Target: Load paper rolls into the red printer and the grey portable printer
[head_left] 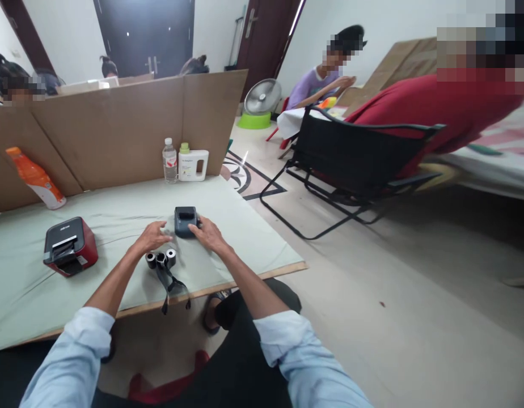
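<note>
Now both hands, L (153,237) & R (207,232), clamped on small dark printer (185,220).

both forearms reach forward, sleeves pushed up to the elbows. left hand (152,237) and right hand (208,232) lie near each other, palms down, fingers loosely curled.
</note>
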`<state>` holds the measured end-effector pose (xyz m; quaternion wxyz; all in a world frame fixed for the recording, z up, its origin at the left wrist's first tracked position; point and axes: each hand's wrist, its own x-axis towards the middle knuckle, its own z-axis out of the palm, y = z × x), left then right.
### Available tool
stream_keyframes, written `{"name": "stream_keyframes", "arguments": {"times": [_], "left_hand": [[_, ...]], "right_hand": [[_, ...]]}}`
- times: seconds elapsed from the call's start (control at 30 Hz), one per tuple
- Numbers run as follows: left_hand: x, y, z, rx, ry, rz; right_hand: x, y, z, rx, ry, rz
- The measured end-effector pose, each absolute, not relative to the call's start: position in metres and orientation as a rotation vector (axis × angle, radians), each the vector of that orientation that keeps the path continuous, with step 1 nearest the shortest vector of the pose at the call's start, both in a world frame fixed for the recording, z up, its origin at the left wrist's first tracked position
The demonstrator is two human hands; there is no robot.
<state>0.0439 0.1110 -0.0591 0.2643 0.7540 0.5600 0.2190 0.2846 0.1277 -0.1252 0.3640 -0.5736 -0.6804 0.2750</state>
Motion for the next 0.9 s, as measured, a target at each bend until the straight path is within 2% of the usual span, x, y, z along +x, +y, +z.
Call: {"name": "stream_keyframes", "arguments": {"times": [0.23,0.6,0.9], "left_hand": [[0.085,0.144,-0.072,2.002,1.420,0.629],[-0.029,0.095,-0.065,1.928,1.571,0.823],[-0.046,0.073,-0.093,1.673,1.510,0.983]], "right_hand": [[0.275,0.130,-0.127,-1.506,-1.723,0.666],[0.196,0.127,-0.100,-1.058,-2.005,0.888],[0.187,0.124,-0.110,-0.953,-2.113,0.982]]}}
